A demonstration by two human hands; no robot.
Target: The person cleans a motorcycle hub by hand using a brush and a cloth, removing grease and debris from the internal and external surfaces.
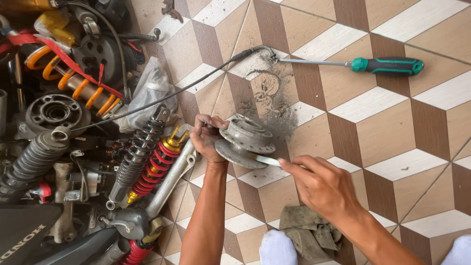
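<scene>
My left hand [206, 137] grips the edge of a dusty grey metal wheel hub [245, 140], holding it tilted just above the tiled floor. My right hand [319, 184] pinches a thin flat pale tool [267, 160] whose tip rests against the hub's lower flange. Grey dust [274, 105] lies scattered on the tiles behind the hub.
A long screwdriver with a green and black handle [387, 65] lies at the upper right. A black cable [162, 95] runs across the floor. Shock absorbers [147, 157], springs and other motorcycle parts crowd the left side. A dirty rag [309, 235] lies by my white-socked feet [277, 248].
</scene>
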